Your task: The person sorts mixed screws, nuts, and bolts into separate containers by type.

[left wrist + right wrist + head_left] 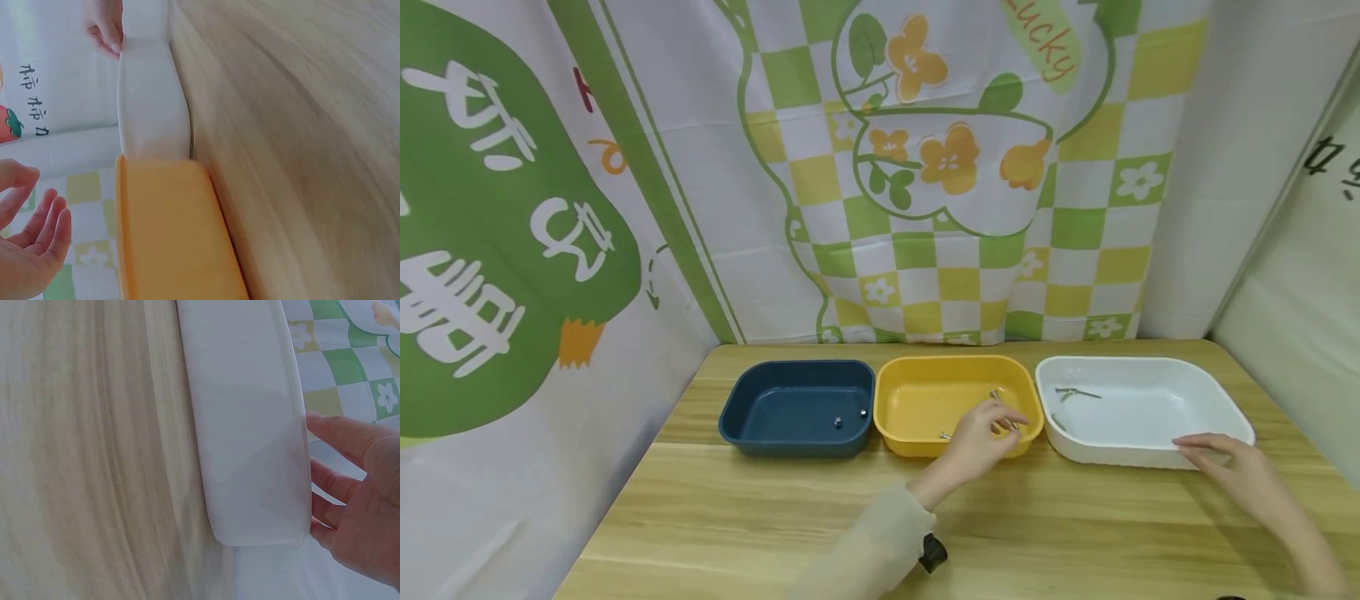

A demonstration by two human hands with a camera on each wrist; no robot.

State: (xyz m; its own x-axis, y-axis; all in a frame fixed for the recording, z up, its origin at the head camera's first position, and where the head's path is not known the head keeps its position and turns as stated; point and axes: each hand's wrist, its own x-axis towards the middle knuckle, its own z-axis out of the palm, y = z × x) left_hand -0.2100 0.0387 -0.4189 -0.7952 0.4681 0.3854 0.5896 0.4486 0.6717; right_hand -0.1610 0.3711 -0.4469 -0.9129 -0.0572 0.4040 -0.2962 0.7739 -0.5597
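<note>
My left hand [983, 435] hovers over the near right part of the yellow tray [891, 425]. In the left wrist view its fingers [47, 234] are loosely bent and apart from the thumb, and I see nothing held. A small screw [996, 395] lies near the tray's back right, and another screw [945, 435] lies at its front. My right hand [1240, 471] touches the front rim of the white tray [1120, 454] near its right corner, fingers [337, 484] fairly straight. Thin screws [1078, 392] lie at that tray's left side.
A dark blue tray [797, 450] stands left of the yellow one, with small nuts [838, 422] inside. All three trays stand in a row along the back of the wooden table [737, 517]. A patterned curtain [947, 292] hangs behind, with printed cloth on both sides.
</note>
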